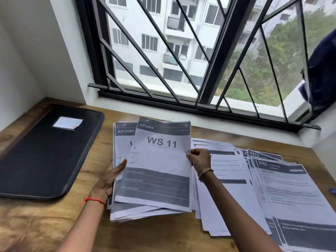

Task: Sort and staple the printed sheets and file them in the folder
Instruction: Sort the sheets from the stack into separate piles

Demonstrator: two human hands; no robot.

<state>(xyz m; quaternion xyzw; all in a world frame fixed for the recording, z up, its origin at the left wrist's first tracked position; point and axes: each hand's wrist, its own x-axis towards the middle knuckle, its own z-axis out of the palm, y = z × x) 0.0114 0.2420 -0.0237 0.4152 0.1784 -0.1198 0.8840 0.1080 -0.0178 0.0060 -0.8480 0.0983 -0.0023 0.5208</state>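
- White printed sheets (pixel 291 193), headed "2763" and "3412", fan across the wooden desk (pixel 45 224) at right
- Left hand (pixel 109 177) and right hand (pixel 200 160) pinch the edges of a grey-banded sheet (pixel 160 171) reading "KITCHEN", "WS 11", atop a pile (pixel 123 142) showing "BALCONY"
- Black flat folder (pixel 45 151) with a white label (pixel 67 122) lies left

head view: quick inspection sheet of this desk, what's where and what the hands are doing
surface: wooden desk
job's things: closed black folder at left; KITCHEN WS 11 sheet atop a stack, BALCONY sheet beneath; more sheets fanned at right; no stapler seen
clutter: nothing seen
grippers: left hand holds the stack's left edge; right hand pinches the top sheet's right edge
cables: nothing seen
surroundings: barred window, dark cloth at its right
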